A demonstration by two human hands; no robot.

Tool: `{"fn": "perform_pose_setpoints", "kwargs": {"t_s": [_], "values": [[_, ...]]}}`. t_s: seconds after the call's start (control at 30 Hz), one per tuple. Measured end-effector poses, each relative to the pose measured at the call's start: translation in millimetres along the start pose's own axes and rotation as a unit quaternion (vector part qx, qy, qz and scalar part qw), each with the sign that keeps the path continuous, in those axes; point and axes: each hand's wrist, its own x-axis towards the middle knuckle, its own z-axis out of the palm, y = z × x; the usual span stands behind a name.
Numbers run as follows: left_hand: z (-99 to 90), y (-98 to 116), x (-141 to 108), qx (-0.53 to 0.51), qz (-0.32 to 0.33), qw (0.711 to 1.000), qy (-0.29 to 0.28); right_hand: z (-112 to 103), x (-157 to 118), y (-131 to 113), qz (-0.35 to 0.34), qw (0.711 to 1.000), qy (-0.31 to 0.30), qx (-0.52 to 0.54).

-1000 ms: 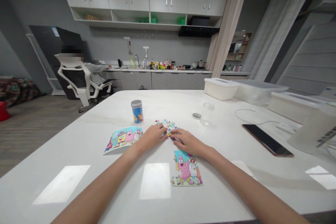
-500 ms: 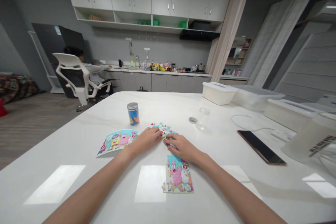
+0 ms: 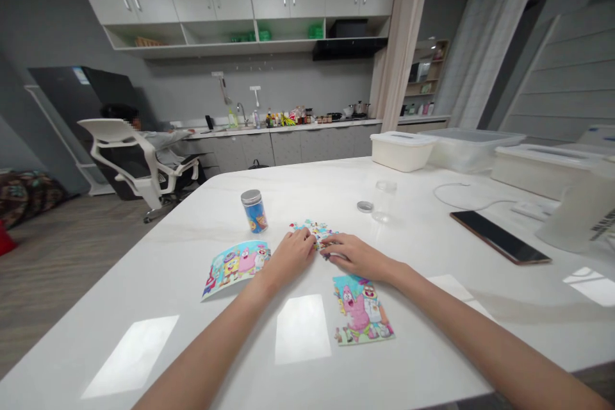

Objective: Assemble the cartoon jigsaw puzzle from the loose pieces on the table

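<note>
Left grip (image 3: 291,256) and right grip (image 3: 355,255) met over loose jigsaw pieces (image 3: 314,232) on a white stone bench (image 3: 192,256)

Both stayed at the pieces as the view swung slightly; fingers half-curled, tips touching the glossy cardboard, with any actual hold on a piece impossible to tell. A cartoon picture card (image 3: 235,267) lay just beyond the left grip, a second card (image 3: 362,311) below the right. Farther off stood a blue-labelled jar (image 3: 254,211), a clear glass (image 3: 384,202) and a dark phone (image 3: 500,237).

A smartphone (image 3: 500,237), lidded storage tubs (image 3: 402,151), a person (image 3: 163,139) in a white office chair (image 3: 125,154), a distant kitchen counter (image 3: 283,130)
</note>
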Motion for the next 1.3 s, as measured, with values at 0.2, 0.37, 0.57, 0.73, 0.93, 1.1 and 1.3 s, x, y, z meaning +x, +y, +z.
{"fn": "perform_pose_setpoints", "kwargs": {"t_s": [0.2, 0.37, 0.57, 0.73, 0.93, 1.1, 1.3], "values": [[-3.6, 3.9, 1.2, 0.009, 0.004, 1.0, -0.003, 2.2, -1.4, 1.8, 0.026, 1.0, 0.013, 0.01], [-6.0, 6.1, -0.3, 0.009, 0.005, 1.0, 0.001, 3.1, -1.2, 1.9, 0.022, 1.0, 0.009, 0.014], [-4.9, 5.9, 0.1, 0.012, -0.003, 1.0, 0.011, 2.0, -1.3, 1.6, 0.015, 1.0, 0.016, -0.003], [-3.7, 3.7, 0.6, 0.014, 0.023, 1.0, 0.013, 2.7, -0.1, 1.0, -0.002, 1.0, 0.014, -0.019], [0.8, -1.3, 0.3, 0.002, 0.026, 0.999, 0.019, 3.8, 1.2, -1.5, 0.004, 1.0, 0.013, -0.022], [1.2, -2.8, 0.7, 0.0, 0.035, 0.999, 0.016, 4.4, 2.1, -0.8, -0.002, 1.0, 0.019, -0.008], [-2.1, -0.7, 2.2, 0.004, 0.023, 0.999, 0.022, -0.8, 0.6, -3.3, -0.006, 1.0, 0.005, -0.003]]}}
